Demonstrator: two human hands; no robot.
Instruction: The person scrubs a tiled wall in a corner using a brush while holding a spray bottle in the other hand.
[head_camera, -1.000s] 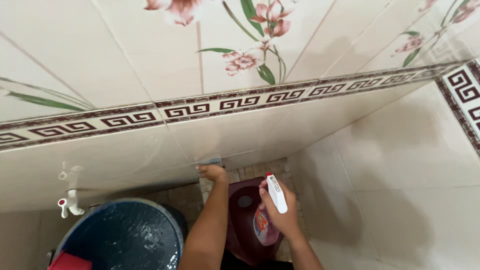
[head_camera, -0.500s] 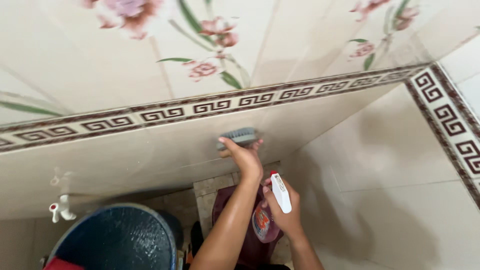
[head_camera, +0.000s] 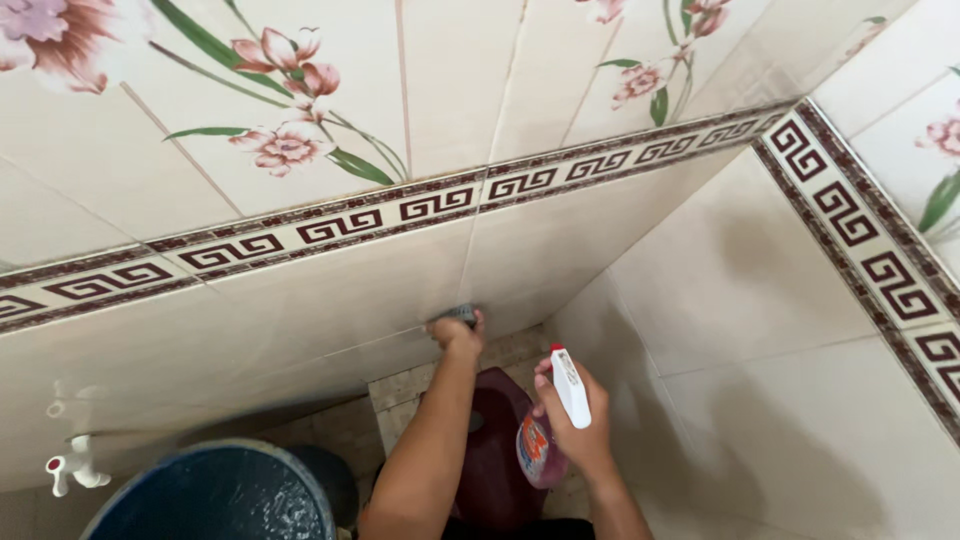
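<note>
My left hand (head_camera: 456, 332) grips a grey scrub brush (head_camera: 457, 314) and presses it against the cream wall tile (head_camera: 330, 300), low on the wall below the maroon key-pattern border (head_camera: 330, 226). My right hand (head_camera: 572, 425) holds a spray bottle (head_camera: 556, 420) with a white trigger head and pink liquid, tilted over a dark maroon stool (head_camera: 495, 450). The bottle is not touching the wall.
A dark blue bucket (head_camera: 215, 495) filled with water stands at the lower left. A white tap (head_camera: 70, 465) sticks out of the wall at the far left. The two tiled walls meet in a corner (head_camera: 590, 290). Flowered tiles (head_camera: 285, 140) run above the border.
My left hand with the brush moved up the wall, then came back down to the lower tile. The camera view shifted to the right. The spray bottle stayed about where it was.
</note>
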